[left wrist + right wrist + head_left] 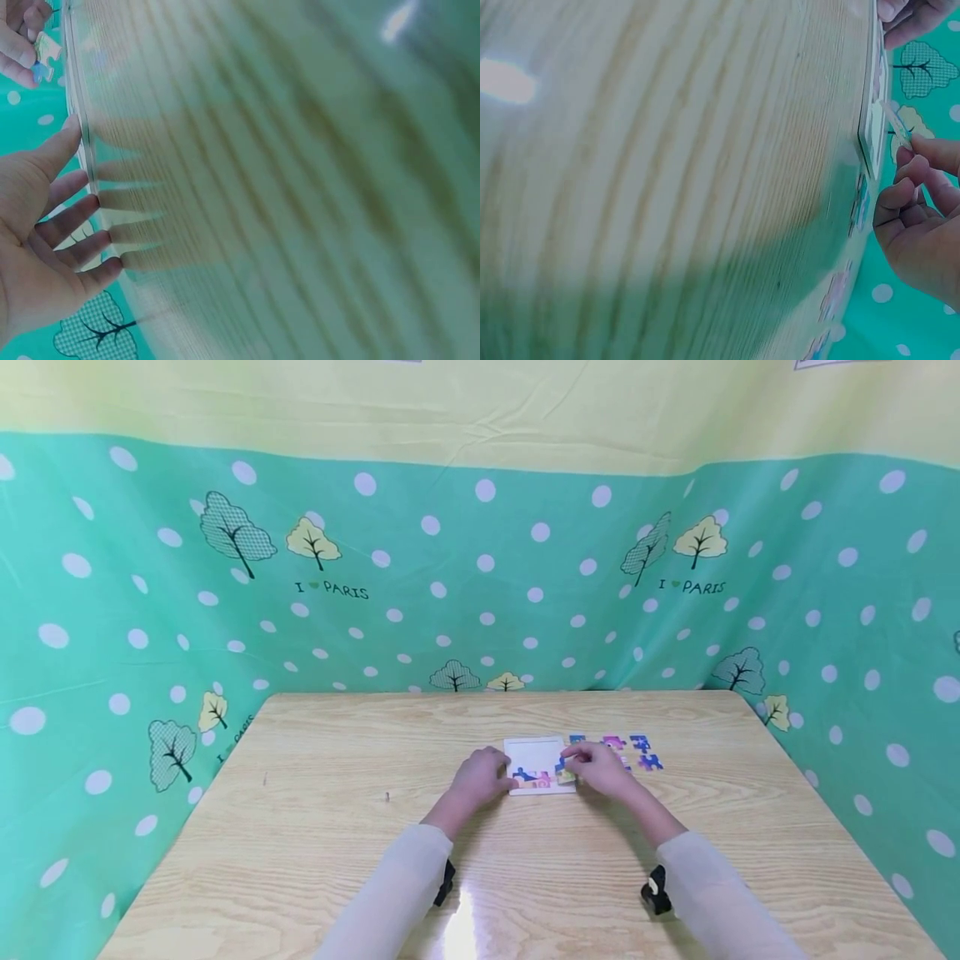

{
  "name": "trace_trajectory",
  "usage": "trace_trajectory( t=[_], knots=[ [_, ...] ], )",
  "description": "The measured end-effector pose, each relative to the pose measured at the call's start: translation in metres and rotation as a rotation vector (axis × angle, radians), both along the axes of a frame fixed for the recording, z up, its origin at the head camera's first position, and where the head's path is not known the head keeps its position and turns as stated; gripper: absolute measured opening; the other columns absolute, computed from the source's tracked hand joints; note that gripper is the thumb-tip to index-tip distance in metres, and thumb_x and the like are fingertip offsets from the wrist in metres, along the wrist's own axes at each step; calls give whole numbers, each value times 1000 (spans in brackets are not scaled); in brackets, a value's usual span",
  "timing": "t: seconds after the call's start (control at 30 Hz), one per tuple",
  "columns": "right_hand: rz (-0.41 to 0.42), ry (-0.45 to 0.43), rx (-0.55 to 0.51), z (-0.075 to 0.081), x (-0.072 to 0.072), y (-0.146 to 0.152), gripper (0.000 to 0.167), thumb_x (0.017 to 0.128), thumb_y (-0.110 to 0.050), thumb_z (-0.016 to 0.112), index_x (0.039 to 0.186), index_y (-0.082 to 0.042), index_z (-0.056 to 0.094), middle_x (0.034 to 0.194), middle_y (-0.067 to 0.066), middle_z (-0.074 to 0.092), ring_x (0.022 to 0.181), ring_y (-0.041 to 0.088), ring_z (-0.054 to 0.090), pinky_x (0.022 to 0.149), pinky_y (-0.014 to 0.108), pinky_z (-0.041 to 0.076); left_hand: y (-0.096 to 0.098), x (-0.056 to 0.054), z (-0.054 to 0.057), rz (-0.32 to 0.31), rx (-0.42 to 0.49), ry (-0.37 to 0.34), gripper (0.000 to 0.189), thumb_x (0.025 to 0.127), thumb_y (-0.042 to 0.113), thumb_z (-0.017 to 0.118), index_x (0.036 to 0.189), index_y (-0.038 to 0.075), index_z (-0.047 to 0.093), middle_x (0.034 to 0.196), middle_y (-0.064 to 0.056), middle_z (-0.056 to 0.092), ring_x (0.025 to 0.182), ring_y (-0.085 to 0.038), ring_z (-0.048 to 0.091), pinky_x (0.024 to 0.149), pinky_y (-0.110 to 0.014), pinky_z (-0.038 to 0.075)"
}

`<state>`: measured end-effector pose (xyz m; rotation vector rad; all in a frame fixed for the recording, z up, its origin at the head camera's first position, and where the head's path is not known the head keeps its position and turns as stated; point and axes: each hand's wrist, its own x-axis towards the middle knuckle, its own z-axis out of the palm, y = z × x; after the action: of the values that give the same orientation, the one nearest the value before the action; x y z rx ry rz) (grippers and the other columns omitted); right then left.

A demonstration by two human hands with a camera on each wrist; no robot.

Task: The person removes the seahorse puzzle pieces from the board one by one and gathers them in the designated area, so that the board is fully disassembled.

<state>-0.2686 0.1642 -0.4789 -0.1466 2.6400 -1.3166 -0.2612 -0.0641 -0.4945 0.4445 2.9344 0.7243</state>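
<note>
A white puzzle tray (534, 748) lies on the table, with joined jigsaw pieces (536, 779) along its near side. My left hand (482, 775) is at the tray's left edge; in the left wrist view this hand (37, 232) has spread, nearly straight fingers, with the thumb at the edge. My right hand (603, 768) pinches a jigsaw piece (563, 772) over the tray's right side. The right wrist view shows that piece (898, 126) tilted between thumb and fingertips of the right hand (926, 225), above the tray (867, 135).
Several loose jigsaw pieces (649, 762) lie right of the tray, some partly hidden by the right hand. A small dark bit (387, 796) lies on the wooden table (322, 843). A green dotted curtain (480, 610) hangs behind and along both sides.
</note>
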Motion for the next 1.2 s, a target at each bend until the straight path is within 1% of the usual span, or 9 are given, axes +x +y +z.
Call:
trace_trajectory(
  t=[0.23,0.4,0.67,0.77,0.9,1.0,1.2],
  knots=[
    [-13,-7,-15,1,0,10,28,89,-9,59,116,-2,62,79,10,55,63,18,50,49,21,42,0,-1,-1,-2,-6,7,46,84,33,68,119,4,62,123,-13,59,117,-30,54,101,-41,45],
    [-13,-4,8,2,-1,19,28,90,-10,58,116,-2,61,80,8,55,64,17,51,51,21,43,0,0,0,2,4,-2,46,85,33,68,120,4,61,124,-13,58,117,-30,53,102,-41,44],
    [-8,23,26,6,3,35,29,89,-10,58,115,2,61,83,8,56,68,20,54,54,24,46,0,1,-2,7,2,-12,45,86,33,67,121,5,60,126,-13,57,119,-30,52,103,-41,44],
    [-2,33,24,6,3,40,28,89,-9,58,115,3,61,82,8,55,68,21,54,55,25,47,1,1,-1,9,-4,-12,45,86,33,66,121,5,60,126,-12,57,119,-29,52,103,-41,44],
    [-2,34,31,6,4,47,28,91,-9,56,116,2,61,75,8,55,65,21,53,51,23,44,1,0,0,12,-10,-1,45,85,32,68,119,4,62,123,-12,59,117,-29,53,101,-41,45],
    [4,29,36,5,4,52,29,91,-9,54,117,3,60,74,10,55,64,21,52,50,24,44,1,1,1,10,-9,6,44,84,31,69,117,4,63,121,-12,60,114,-29,54,99,-41,46],
    [12,39,40,3,6,63,28,91,-10,56,115,3,61,80,10,58,65,18,53,52,25,46,1,3,3,11,-7,-8,44,84,31,69,117,4,62,122,-13,59,115,-30,54,101,-42,45]
  ],
)
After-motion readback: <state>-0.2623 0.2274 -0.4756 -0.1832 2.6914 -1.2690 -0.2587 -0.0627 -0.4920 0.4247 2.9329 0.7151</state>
